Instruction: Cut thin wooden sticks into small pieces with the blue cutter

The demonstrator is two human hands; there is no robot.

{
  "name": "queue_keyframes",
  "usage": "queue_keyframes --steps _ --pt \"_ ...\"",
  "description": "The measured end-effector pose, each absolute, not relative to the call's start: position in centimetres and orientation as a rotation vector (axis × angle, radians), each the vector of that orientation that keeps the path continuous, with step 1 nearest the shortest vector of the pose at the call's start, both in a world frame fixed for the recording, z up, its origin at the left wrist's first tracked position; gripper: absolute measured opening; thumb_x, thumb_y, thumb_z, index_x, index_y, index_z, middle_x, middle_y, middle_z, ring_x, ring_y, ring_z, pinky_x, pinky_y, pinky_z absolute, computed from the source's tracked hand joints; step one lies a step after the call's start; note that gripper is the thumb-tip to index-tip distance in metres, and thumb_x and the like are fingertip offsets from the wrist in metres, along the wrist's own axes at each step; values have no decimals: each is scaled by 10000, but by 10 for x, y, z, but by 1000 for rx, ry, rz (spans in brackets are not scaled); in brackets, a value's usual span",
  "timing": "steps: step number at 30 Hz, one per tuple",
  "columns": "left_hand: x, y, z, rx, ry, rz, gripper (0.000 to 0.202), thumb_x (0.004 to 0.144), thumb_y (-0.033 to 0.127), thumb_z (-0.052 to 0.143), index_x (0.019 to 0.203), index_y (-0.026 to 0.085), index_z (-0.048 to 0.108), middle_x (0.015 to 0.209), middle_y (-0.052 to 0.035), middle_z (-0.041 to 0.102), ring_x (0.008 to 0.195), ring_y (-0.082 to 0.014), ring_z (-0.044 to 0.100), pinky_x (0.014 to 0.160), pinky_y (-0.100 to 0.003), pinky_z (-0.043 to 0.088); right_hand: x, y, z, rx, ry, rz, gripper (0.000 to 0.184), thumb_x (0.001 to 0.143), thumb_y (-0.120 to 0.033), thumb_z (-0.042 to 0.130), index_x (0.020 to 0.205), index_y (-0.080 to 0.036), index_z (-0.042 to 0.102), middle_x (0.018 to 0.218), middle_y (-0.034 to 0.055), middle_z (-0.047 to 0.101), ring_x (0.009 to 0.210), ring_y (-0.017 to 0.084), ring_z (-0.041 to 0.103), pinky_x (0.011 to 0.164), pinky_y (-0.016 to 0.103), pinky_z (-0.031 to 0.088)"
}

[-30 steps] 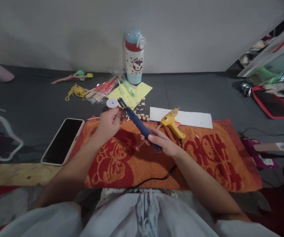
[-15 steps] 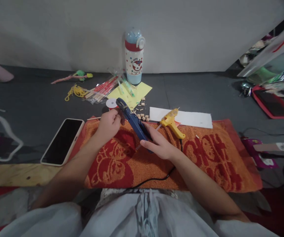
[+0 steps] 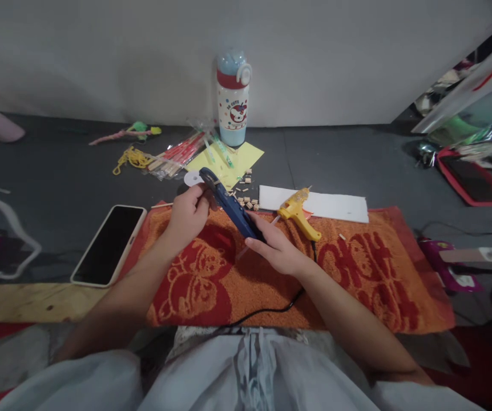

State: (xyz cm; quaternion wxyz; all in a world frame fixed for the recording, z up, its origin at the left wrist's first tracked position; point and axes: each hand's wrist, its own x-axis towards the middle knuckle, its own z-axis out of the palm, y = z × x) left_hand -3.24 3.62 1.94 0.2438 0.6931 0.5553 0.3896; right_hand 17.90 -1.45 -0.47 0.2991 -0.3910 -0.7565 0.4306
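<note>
My right hand (image 3: 278,248) grips the handles of a dark blue cutting tool (image 3: 229,202) that points up and left over the orange and red towel (image 3: 357,268). My left hand (image 3: 188,214) is closed beside the tool's jaws, pinching something small that I cannot make out. A thin stick shows under my right hand. A yellow glue gun (image 3: 298,211) lies on the towel just right of my hands, its black cord running toward me.
A phone (image 3: 109,244) lies left of the towel. Behind are small wood pieces (image 3: 246,200), a white tape spool (image 3: 192,178), yellow paper (image 3: 229,157), packaged sticks (image 3: 177,154), a water bottle (image 3: 233,97) and a white strip (image 3: 331,204). Clutter sits at the right edge.
The blue tool's handles have come together and my right hand has slid up along them. The left hand stays at the jaws.
</note>
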Motion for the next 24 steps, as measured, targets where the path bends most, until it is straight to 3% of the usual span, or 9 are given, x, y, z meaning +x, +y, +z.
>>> queue_keyframes --steps 5,14,20,24 --pt "-34 37 27 2011 1561 987 202 748 108 375 600 184 489 564 9 561 530 -110 496 547 -228 383 181 -12 0 -1015 -2011 1142 531 915 -374 446 1373 -117 372 1329 145 535 1217 262 504 1052 434 375" --pt "-43 41 34 2166 1654 739 187 724 139 401 563 182 485 544 -14 558 553 -139 518 567 -257 353 187 -9 2 -1073 -2026 1148 541 899 -372 463 1365 -105 397 1315 152 550 1188 263 528 1033 434 391" --pt "-45 42 34 2162 1667 705 184 760 174 413 607 186 513 563 -26 581 554 -150 526 555 -261 343 188 -8 1 -1126 -2035 1115 533 902 -369 451 1369 -117 394 1360 149 519 1235 268 499 1059 446 366" --pt "-45 42 32 2167 1726 731 258 845 280 404 640 182 526 583 -23 569 564 -138 506 559 -257 326 188 -8 1 -1218 -2039 1037 568 905 -389 426 1376 -75 369 1385 190 482 1276 287 459 1071 452 351"
